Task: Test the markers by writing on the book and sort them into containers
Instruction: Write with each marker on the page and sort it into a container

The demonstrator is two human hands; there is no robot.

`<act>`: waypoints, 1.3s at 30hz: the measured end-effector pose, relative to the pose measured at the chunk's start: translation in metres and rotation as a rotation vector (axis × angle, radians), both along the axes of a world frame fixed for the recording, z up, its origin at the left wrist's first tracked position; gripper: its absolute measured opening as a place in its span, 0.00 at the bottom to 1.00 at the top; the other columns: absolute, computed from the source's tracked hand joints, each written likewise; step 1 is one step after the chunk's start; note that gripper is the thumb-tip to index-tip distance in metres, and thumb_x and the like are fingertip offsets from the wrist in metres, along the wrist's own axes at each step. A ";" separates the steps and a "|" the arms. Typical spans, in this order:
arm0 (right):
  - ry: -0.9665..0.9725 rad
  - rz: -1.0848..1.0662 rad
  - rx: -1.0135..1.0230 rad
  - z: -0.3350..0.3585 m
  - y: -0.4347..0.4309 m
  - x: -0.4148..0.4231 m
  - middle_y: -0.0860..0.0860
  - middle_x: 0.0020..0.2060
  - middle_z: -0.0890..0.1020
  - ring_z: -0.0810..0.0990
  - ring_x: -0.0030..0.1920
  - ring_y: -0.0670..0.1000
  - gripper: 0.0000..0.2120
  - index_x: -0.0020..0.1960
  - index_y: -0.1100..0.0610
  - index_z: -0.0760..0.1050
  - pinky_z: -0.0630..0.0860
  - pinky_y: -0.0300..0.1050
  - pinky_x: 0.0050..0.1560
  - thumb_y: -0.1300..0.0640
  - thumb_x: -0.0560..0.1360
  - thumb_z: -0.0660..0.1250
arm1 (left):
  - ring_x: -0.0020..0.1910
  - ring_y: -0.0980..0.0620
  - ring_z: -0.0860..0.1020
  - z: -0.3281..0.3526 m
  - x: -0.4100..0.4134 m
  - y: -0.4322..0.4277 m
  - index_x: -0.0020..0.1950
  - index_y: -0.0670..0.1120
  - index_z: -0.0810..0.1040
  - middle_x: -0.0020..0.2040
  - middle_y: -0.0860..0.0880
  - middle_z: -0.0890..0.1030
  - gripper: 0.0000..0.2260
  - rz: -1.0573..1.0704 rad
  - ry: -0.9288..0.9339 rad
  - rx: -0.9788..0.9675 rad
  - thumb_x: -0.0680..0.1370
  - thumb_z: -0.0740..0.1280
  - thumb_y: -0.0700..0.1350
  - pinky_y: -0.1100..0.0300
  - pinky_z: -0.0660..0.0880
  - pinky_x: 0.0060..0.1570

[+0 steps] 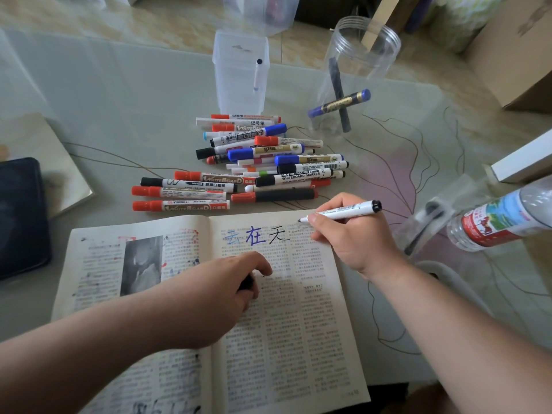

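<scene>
White marker (343, 213) in right hand (355, 237), black cap (246, 283) in left hand (221, 294)

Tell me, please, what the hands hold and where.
The right hand pinches the white marker near its tip; the left hand curls round a small black thing, likely its cap.

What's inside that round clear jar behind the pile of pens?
Two markers in the round jar: a dark marker standing tilted, and a blue-capped marker crossing it. The clear wall hides nothing, though its bottom is blurred.
</scene>
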State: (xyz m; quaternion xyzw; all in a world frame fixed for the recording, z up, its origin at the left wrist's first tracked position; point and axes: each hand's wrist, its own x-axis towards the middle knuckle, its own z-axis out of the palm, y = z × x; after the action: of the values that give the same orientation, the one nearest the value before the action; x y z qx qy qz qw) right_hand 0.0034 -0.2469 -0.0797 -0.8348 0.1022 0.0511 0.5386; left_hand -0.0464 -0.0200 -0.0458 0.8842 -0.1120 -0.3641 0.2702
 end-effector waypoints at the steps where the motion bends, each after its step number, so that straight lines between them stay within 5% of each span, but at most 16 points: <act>1: -0.001 0.010 -0.016 0.000 0.000 0.000 0.56 0.32 0.85 0.86 0.36 0.54 0.07 0.39 0.56 0.79 0.84 0.63 0.47 0.60 0.74 0.75 | 0.46 0.61 0.78 0.000 0.000 0.000 0.63 0.65 0.67 0.48 0.63 0.78 0.15 0.000 0.003 0.001 0.83 0.59 0.45 0.62 0.77 0.53; 7: 0.027 0.024 -0.061 0.001 0.000 0.002 0.54 0.32 0.86 0.87 0.38 0.54 0.09 0.37 0.54 0.78 0.82 0.65 0.48 0.60 0.74 0.75 | 0.45 0.61 0.79 0.001 0.001 0.000 0.62 0.66 0.67 0.47 0.63 0.78 0.15 0.010 0.009 -0.001 0.83 0.60 0.45 0.62 0.77 0.53; 12: 0.041 0.030 -0.028 0.001 -0.003 0.001 0.57 0.34 0.85 0.85 0.42 0.64 0.08 0.35 0.58 0.77 0.81 0.69 0.46 0.54 0.64 0.73 | 0.45 0.60 0.79 0.002 0.001 0.000 0.59 0.68 0.66 0.48 0.63 0.79 0.15 0.013 0.012 0.003 0.83 0.60 0.46 0.62 0.77 0.52; 16: 0.011 0.099 -0.045 0.001 -0.008 -0.001 0.63 0.38 0.84 0.82 0.44 0.68 0.10 0.37 0.61 0.77 0.79 0.63 0.42 0.57 0.67 0.76 | 0.46 0.60 0.79 0.001 0.001 0.000 0.62 0.66 0.68 0.49 0.63 0.79 0.14 0.013 0.015 0.004 0.83 0.60 0.46 0.59 0.78 0.55; 26: 0.004 0.156 -0.155 0.001 -0.005 -0.001 0.56 0.34 0.83 0.78 0.34 0.52 0.10 0.37 0.61 0.77 0.72 0.43 0.34 0.60 0.71 0.76 | 0.45 0.60 0.80 -0.001 0.000 0.000 0.60 0.66 0.68 0.47 0.63 0.79 0.14 0.028 0.015 -0.002 0.83 0.61 0.46 0.59 0.79 0.53; 29: 0.038 0.150 -0.126 0.003 -0.004 0.001 0.56 0.33 0.83 0.79 0.35 0.51 0.10 0.35 0.62 0.77 0.75 0.48 0.37 0.62 0.69 0.77 | 0.45 0.59 0.80 0.000 0.000 0.000 0.60 0.67 0.68 0.47 0.63 0.79 0.14 0.031 0.018 -0.005 0.83 0.61 0.45 0.59 0.79 0.53; 34: 0.030 0.074 -0.015 0.000 -0.008 0.003 0.58 0.34 0.85 0.83 0.44 0.66 0.11 0.37 0.62 0.76 0.80 0.66 0.45 0.57 0.68 0.76 | 0.45 0.60 0.79 -0.001 0.001 0.000 0.61 0.66 0.68 0.46 0.63 0.79 0.14 0.025 0.007 -0.002 0.83 0.61 0.46 0.59 0.78 0.54; 39: 0.005 0.105 -0.124 -0.002 -0.006 0.002 0.57 0.35 0.85 0.84 0.42 0.62 0.09 0.37 0.56 0.75 0.81 0.63 0.45 0.54 0.69 0.73 | 0.45 0.60 0.80 -0.002 0.001 0.000 0.62 0.66 0.68 0.47 0.63 0.79 0.14 0.027 0.019 0.000 0.83 0.61 0.46 0.58 0.79 0.55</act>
State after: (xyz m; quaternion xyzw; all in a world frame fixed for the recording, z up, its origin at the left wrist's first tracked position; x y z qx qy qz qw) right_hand 0.0057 -0.2524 -0.0815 -0.8707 0.0627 0.0750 0.4820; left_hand -0.0459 -0.0200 -0.0475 0.8821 -0.0973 -0.3690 0.2760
